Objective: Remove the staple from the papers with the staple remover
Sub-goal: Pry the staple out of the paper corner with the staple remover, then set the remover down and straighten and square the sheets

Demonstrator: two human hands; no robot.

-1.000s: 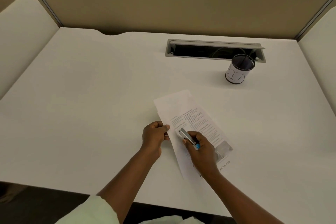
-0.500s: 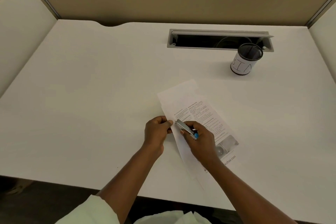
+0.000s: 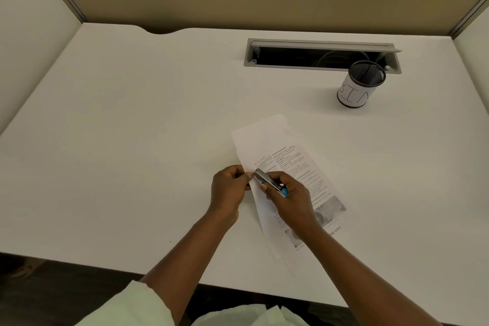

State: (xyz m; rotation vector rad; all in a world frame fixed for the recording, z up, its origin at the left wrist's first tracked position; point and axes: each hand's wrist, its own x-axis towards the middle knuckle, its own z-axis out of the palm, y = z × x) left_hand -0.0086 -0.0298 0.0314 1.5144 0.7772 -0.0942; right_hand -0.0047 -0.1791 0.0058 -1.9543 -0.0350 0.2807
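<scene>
The staple itself is too small to make out, but it is probably at the near left edge of the papers [image 3: 285, 164], where both grips meet. The left hand [image 3: 228, 188] pinches that edge between thumb and curled fingers, seemingly to hold the sheets taut and slightly raised. The right hand [image 3: 291, 201] is closed around the staple remover [image 3: 266, 180], a slim metal tool with a blue end. Its tip points at the left thumb and almost touches it, an angle that suits sliding under the staple. Beyond the grips, the papers lie slanted on the white surface [image 3: 132, 140]. Well beyond them stands a mesh cup [image 3: 354, 92] marked BIN, likely for the pulled staple, in front of an open cable slot [image 3: 317, 57]. Nothing lies between the grips and the cup; only the left thumb crowds the tool's tip.
</scene>
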